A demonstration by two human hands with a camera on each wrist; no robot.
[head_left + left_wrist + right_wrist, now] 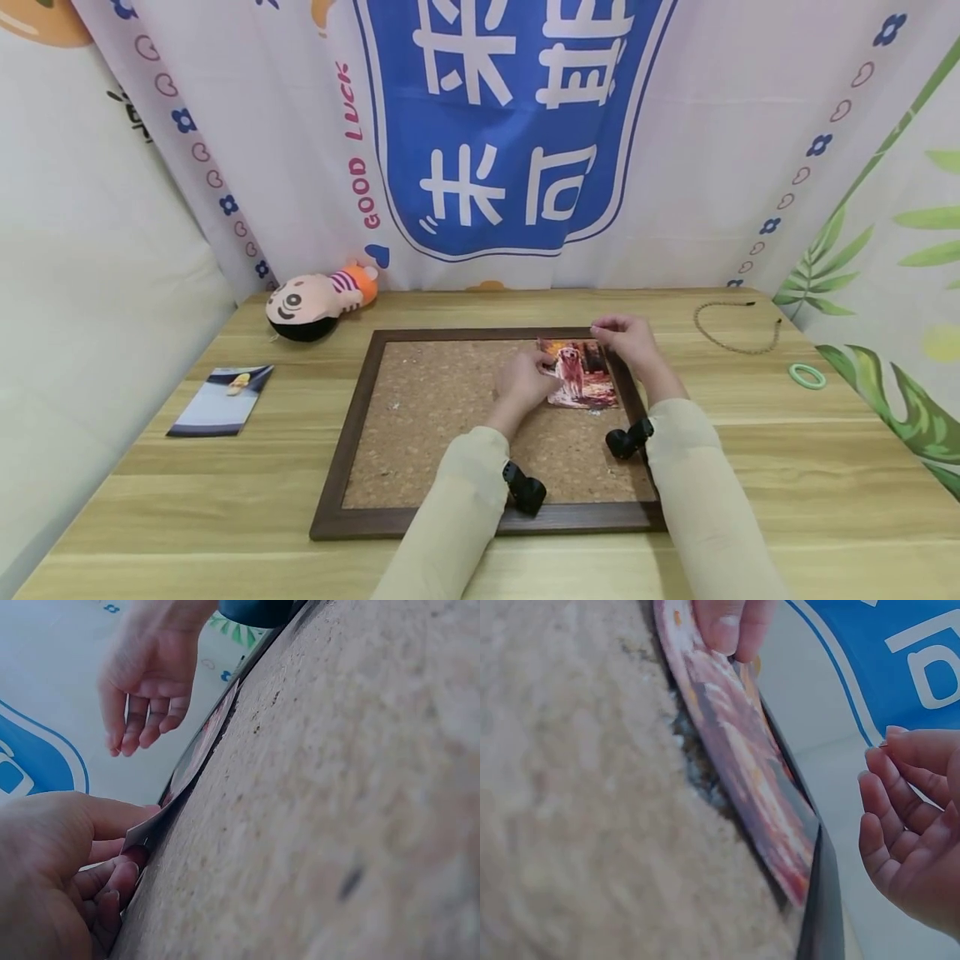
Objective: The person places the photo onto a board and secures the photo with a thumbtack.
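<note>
A picture card (576, 373) of a golden-coloured dog lies at the upper right of a cork board (442, 417) with a dark wooden frame. My left hand (527, 379) pinches the card's left edge between thumb and fingers; in the left wrist view that edge is bent up off the cork. Above the frame's upper right corner is my right hand (628, 340), apart from the card. In the right wrist view, the right hand (919, 817) brings thumb and forefinger together on a tiny pin-like thing (883, 745), mostly hidden by the fingertips.
Small clear or silvery bits (394, 406) dot the cork. Left of the board lies another picture card (222, 402), with a stuffed doll (318, 302) behind it. On the right are a braided headband (731, 348) and a green ring (807, 377). A printed curtain (300, 167) hangs behind the table.
</note>
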